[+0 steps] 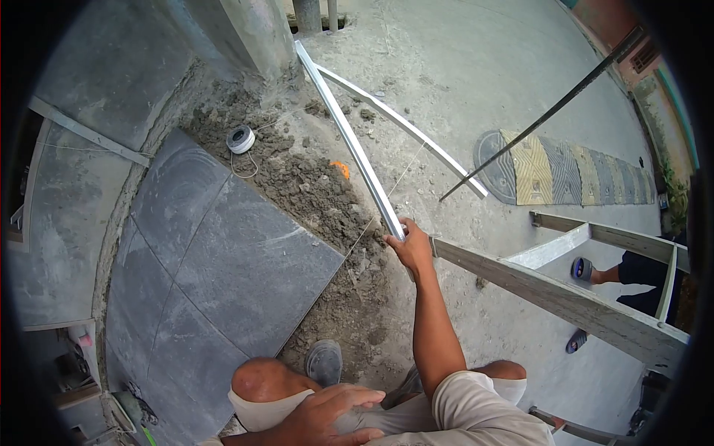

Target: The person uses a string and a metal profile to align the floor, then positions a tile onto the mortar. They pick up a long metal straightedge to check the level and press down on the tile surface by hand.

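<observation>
My right hand point(409, 247) is closed around the near end of a long silver metal straightedge point(346, 134), which slants away over the ground toward a concrete pillar. My left hand point(335, 412) is held low over my lap, fingers stretched out, with nothing in it. To the left lie large dark grey tiles point(253, 267). Rough wet mortar point(305, 189) borders them, and a thin string point(364, 232) crosses above it near the tile corner. A white spool point(240, 139) with loose line rests at the mortar's edge. A partly covered orange object point(341, 169) shows in the mortar.
A second metal bar point(409, 128) lies beyond the first. A ladder point(565, 286) stretches across the right side, with another person's sandalled foot point(584, 269) behind it. Farther back are a dark pole point(543, 119), a yellow-and-black speed bump point(569, 171) and the pillar point(253, 33).
</observation>
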